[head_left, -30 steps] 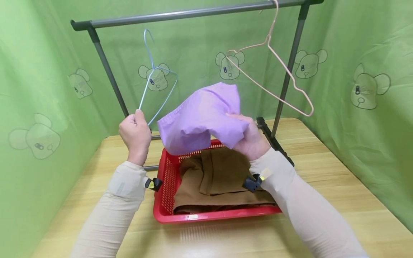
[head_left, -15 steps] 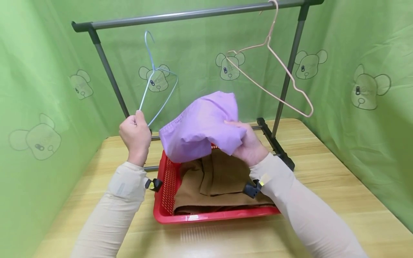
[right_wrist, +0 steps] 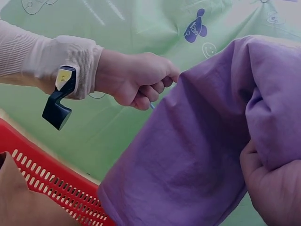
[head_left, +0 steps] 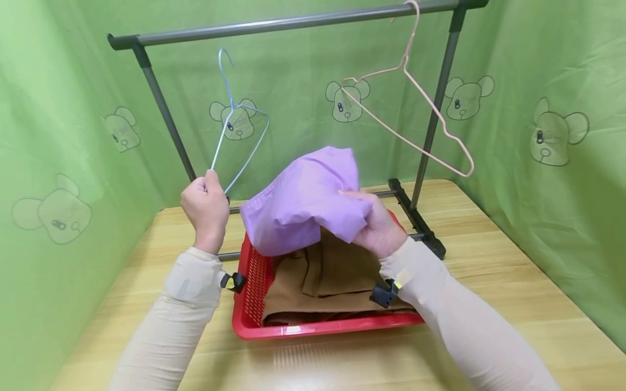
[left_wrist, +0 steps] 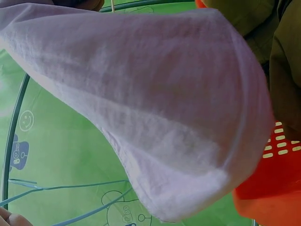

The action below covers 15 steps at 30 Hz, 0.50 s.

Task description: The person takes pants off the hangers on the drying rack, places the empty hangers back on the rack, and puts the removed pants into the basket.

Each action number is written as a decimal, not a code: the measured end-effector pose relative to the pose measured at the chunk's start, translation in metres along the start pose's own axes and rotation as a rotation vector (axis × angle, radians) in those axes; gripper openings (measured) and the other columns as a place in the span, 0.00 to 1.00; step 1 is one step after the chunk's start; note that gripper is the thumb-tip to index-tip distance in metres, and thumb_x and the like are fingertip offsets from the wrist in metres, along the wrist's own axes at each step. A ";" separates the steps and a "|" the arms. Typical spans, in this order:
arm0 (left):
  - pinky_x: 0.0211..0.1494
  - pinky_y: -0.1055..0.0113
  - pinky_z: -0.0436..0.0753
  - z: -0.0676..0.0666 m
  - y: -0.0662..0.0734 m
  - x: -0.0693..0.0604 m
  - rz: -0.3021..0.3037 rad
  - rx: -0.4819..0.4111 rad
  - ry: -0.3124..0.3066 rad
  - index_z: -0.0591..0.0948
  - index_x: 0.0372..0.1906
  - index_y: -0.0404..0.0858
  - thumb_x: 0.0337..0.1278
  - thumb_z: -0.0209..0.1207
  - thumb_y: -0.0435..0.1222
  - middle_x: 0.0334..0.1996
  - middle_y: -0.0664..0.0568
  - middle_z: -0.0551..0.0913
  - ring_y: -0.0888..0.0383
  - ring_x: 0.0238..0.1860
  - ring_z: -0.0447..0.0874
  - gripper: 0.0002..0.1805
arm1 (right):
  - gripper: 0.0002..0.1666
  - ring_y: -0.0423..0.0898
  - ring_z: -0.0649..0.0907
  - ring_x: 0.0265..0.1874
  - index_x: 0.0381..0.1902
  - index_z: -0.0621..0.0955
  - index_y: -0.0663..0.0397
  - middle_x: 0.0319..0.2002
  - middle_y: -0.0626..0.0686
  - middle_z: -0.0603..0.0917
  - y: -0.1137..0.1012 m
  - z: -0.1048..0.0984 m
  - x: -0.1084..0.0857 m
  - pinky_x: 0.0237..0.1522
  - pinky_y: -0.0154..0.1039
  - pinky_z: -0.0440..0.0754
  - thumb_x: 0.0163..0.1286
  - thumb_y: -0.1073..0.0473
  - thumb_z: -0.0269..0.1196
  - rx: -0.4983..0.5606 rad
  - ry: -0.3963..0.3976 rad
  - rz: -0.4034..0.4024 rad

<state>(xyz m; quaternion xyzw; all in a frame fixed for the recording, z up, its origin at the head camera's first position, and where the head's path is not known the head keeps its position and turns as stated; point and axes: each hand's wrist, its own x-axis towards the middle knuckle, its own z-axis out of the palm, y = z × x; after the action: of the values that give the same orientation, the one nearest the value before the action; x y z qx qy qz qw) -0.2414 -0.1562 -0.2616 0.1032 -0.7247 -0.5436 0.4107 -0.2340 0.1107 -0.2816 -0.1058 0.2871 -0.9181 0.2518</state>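
In the head view my left hand (head_left: 205, 209) is a fist round the lower part of a light-blue wire clothes hanger (head_left: 232, 106), held upright with its hook free of the rack. My right hand (head_left: 381, 225) grips one end of a lilac garment (head_left: 308, 190) with a gathered, elastic-looking edge, its thumb on top. The cloth hangs bunched over the basket, its gathered edge towards the hanger and apart from it. Much of the left wrist view is covered by the cloth (left_wrist: 164, 94), with some of the hanger (left_wrist: 84, 186) below.
A red perforated basket (head_left: 337, 327) with brown clothing (head_left: 337, 271) in it stands on the wooden table (head_left: 489, 304). Behind is a grey clothes rack (head_left: 274, 25), with a pink hanger (head_left: 406, 60) hooked on its bar at the right. Green curtains (head_left: 44, 136) enclose the table.
My right hand has lowered the lilac garment a little towards the basket. My left hand and the blue hanger have hardly moved.
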 end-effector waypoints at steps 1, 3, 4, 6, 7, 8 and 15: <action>0.13 0.72 0.49 0.000 0.000 0.000 0.001 -0.002 0.002 0.62 0.11 0.45 0.70 0.52 0.40 0.06 0.60 0.58 0.73 0.06 0.52 0.27 | 0.30 0.50 0.85 0.33 0.48 0.64 0.58 0.37 0.57 0.77 0.001 0.000 0.000 0.37 0.42 0.85 0.56 0.68 0.70 0.005 -0.002 0.001; 0.13 0.72 0.49 0.001 -0.001 0.000 -0.002 -0.002 0.002 0.62 0.11 0.45 0.70 0.52 0.40 0.06 0.60 0.59 0.72 0.07 0.52 0.27 | 0.25 0.50 0.85 0.33 0.48 0.63 0.58 0.38 0.57 0.77 0.002 0.000 -0.001 0.36 0.41 0.85 0.61 0.68 0.66 0.019 -0.006 0.009; 0.13 0.72 0.49 0.001 -0.001 0.000 -0.002 -0.001 0.000 0.62 0.11 0.45 0.70 0.51 0.39 0.06 0.61 0.59 0.71 0.07 0.52 0.27 | 0.21 0.50 0.85 0.33 0.48 0.63 0.58 0.38 0.57 0.77 0.002 0.000 -0.002 0.36 0.41 0.84 0.65 0.68 0.62 0.021 -0.005 0.010; 0.13 0.72 0.50 0.001 -0.001 0.000 -0.001 0.000 -0.006 0.62 0.11 0.45 0.69 0.51 0.38 0.06 0.61 0.59 0.69 0.08 0.53 0.26 | 0.18 0.50 0.85 0.33 0.49 0.63 0.58 0.38 0.57 0.77 0.003 0.000 -0.002 0.36 0.40 0.84 0.68 0.67 0.59 0.017 -0.001 0.014; 0.13 0.72 0.51 0.001 0.000 0.000 0.000 -0.001 -0.010 0.62 0.10 0.45 0.69 0.51 0.38 0.06 0.61 0.59 0.68 0.09 0.53 0.26 | 0.16 0.50 0.85 0.33 0.49 0.63 0.58 0.38 0.57 0.77 0.004 0.001 -0.002 0.35 0.40 0.84 0.69 0.67 0.57 0.019 0.007 0.019; 0.13 0.72 0.51 0.001 0.000 -0.001 0.000 -0.002 -0.014 0.63 0.10 0.45 0.69 0.50 0.38 0.06 0.60 0.59 0.68 0.09 0.53 0.26 | 0.19 0.50 0.84 0.33 0.49 0.62 0.58 0.38 0.57 0.77 0.004 0.001 -0.002 0.35 0.40 0.84 0.66 0.68 0.60 0.014 0.016 0.023; 0.14 0.72 0.50 0.001 0.002 -0.002 0.007 0.006 -0.018 0.62 0.10 0.45 0.69 0.51 0.38 0.06 0.60 0.58 0.66 0.10 0.53 0.27 | 0.34 0.51 0.84 0.34 0.48 0.63 0.57 0.38 0.58 0.78 0.010 0.004 -0.002 0.35 0.41 0.84 0.51 0.68 0.73 0.032 0.026 0.074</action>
<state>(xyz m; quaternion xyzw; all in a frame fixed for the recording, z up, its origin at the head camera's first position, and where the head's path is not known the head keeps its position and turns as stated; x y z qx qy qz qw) -0.2401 -0.1536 -0.2614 0.0972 -0.7303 -0.5410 0.4056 -0.2269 0.1034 -0.2843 -0.0791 0.2794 -0.9139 0.2836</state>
